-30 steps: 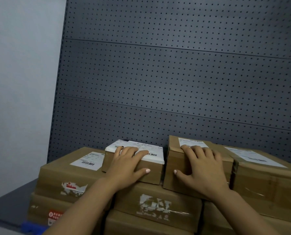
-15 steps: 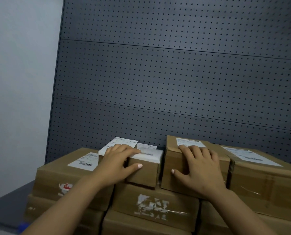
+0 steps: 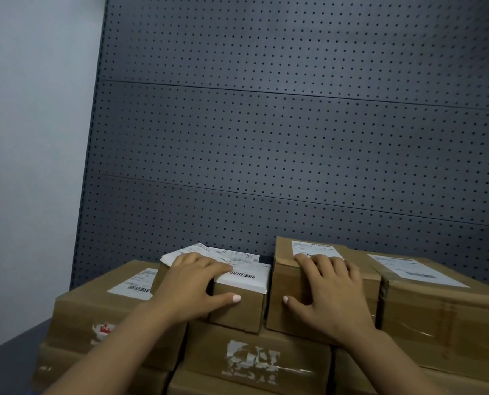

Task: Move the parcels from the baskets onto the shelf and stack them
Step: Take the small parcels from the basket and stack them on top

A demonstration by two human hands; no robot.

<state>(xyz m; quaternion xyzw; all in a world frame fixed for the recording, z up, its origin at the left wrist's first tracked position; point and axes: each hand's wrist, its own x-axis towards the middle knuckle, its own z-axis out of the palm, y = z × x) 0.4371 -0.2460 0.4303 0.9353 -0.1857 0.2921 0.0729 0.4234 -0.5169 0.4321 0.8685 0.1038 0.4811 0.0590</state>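
Two hands (image 3: 197, 283) and about eight cardboard parcels (image 3: 254, 357).

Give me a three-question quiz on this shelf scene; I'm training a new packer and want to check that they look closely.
1. True or false: the left hand rests on the small parcel with the white label folded over its front edge.
2. Which parcel does the right hand touch? A) the wide parcel at far right B) the taller parcel in the middle C) the bottom-row parcel with the torn label
3. Fill in: the panel behind the parcels is full of small ____.

Key: 1 true; 2 B; 3 holes
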